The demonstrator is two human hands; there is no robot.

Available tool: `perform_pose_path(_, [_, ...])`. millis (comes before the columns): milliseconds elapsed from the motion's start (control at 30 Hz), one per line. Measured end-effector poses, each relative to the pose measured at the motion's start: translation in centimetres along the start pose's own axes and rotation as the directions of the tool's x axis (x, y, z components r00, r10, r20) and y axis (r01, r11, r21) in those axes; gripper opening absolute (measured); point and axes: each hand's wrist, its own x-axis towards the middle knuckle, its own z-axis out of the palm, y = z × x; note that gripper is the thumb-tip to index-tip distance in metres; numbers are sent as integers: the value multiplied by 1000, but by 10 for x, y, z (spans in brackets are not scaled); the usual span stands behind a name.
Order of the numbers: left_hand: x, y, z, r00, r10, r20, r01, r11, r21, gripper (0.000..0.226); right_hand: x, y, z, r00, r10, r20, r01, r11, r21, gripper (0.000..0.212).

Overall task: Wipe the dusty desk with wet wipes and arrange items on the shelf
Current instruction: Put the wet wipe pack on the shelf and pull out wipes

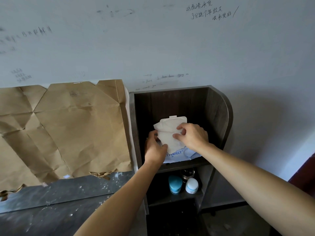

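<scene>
Two forearms reach over the dusty desk (51,201) toward the shelf (219,113). On its lower tier, a teal jar (175,184) and a white jar (192,185) stand side by side. On the upper tier lies the pack (175,154), its lid (175,120) raised. The left hand (154,147) grips the pack's left edge. The right hand (194,136) pinches a wipe (167,138) protruding from the pack. Behind the desk, creased paper (76,125) covers the scribbled wall (153,40).

A pale blue-grey wall (153,40) carries scribbled pen handwriting (209,11). A flattened, creased brown paper bag (68,125) lies against its lower left. Soft, dim light shades the right side.
</scene>
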Motion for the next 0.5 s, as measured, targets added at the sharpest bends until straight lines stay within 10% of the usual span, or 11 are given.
perform_pose_path(500, [3, 27, -3, 995, -102, -7, 99, 977, -187, 21, -10, 12, -16, 996, -58, -68, 80, 911, 404, 7])
